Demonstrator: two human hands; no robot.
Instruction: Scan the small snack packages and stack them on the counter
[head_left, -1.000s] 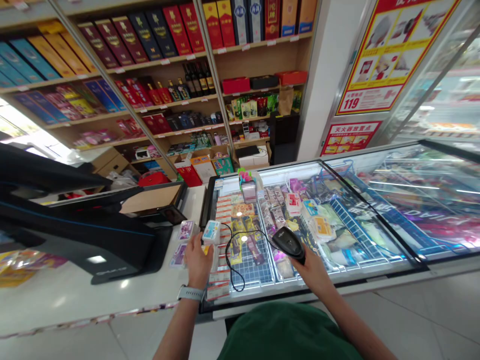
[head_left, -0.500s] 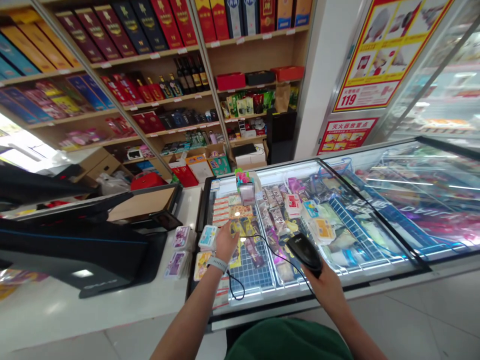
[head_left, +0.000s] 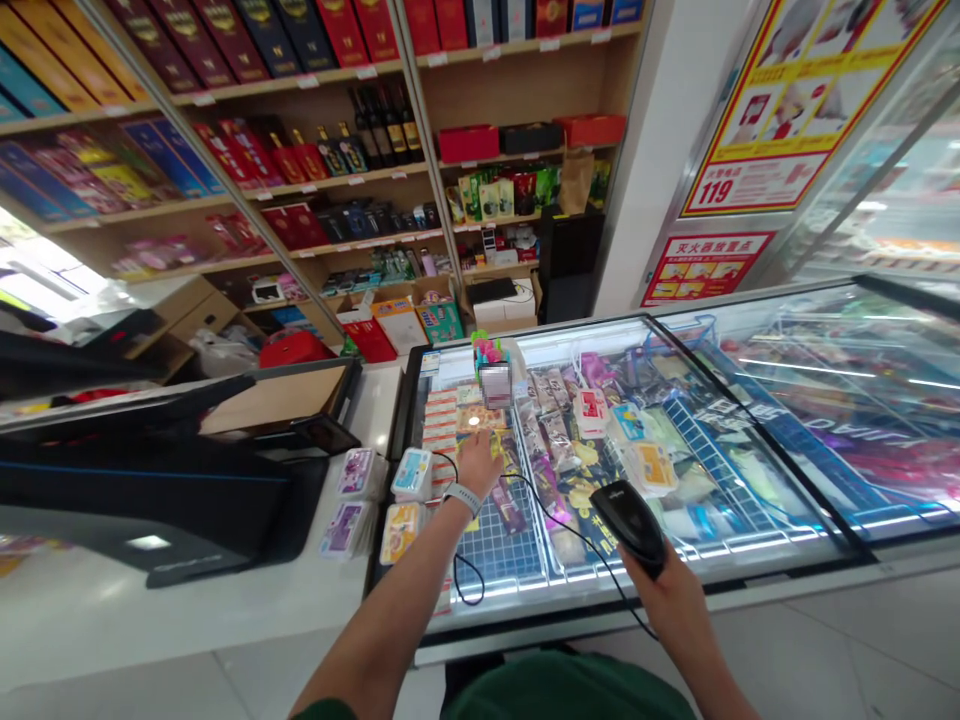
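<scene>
Eased back and rightward over the past second, the right hand (head_left: 675, 600) clasps a black barcode scanner (head_left: 628, 522) above the freezer's glass lid (head_left: 750, 560), its long axis running near-right to far-left and its head aimed toward the left hand (head_left: 480, 462). That hand, flat and apparently empty, has moved on from the small packs (head_left: 412, 472) beside the till (head_left: 150, 490) and lies farther up the glass.
</scene>
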